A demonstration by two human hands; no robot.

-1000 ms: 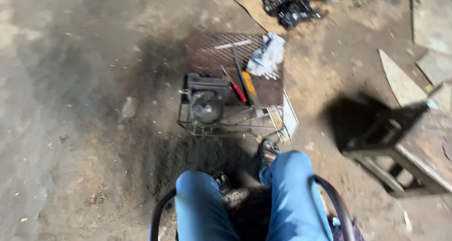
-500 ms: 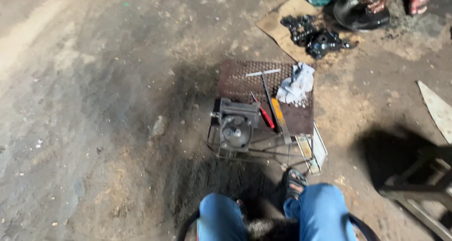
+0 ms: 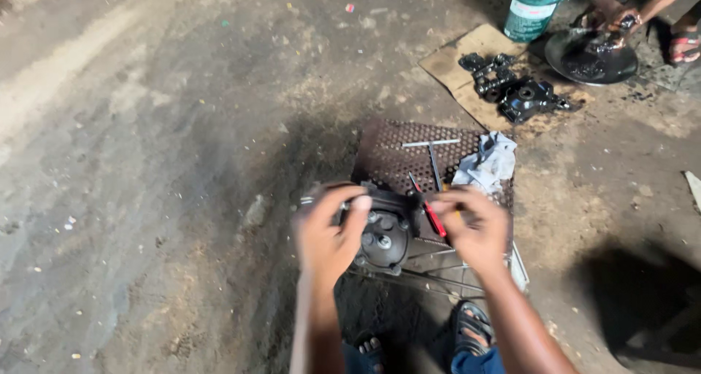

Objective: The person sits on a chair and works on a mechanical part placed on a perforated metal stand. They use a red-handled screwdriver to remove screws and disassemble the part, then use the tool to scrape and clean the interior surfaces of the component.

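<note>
Bare, dusty, oil-stained concrete floor (image 3: 146, 126) w/ perforated metal sheet (image 3: 394, 151), rag (image 3: 488, 163) & cardboard (image 3: 467, 67) laid on it; left hand (image 3: 328, 235) & right hand (image 3: 473, 226) grip dark engine part (image 3: 383, 235) on wire rack (image 3: 438, 268) btwn them.

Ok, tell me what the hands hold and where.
Both hands, left hand and right hand, grip the dark metal engine part by its opposite sides.

Bare dirt floor (image 3: 146, 162) lies open to the left of the left hand (image 3: 328, 235), while beyond the right hand (image 3: 475, 231) the perforated metal sheet (image 3: 394, 151) is crowded by a T-handled wrench (image 3: 432, 155), a red-handled screwdriver (image 3: 431, 212) and a crumpled rag (image 3: 488, 163).
</note>
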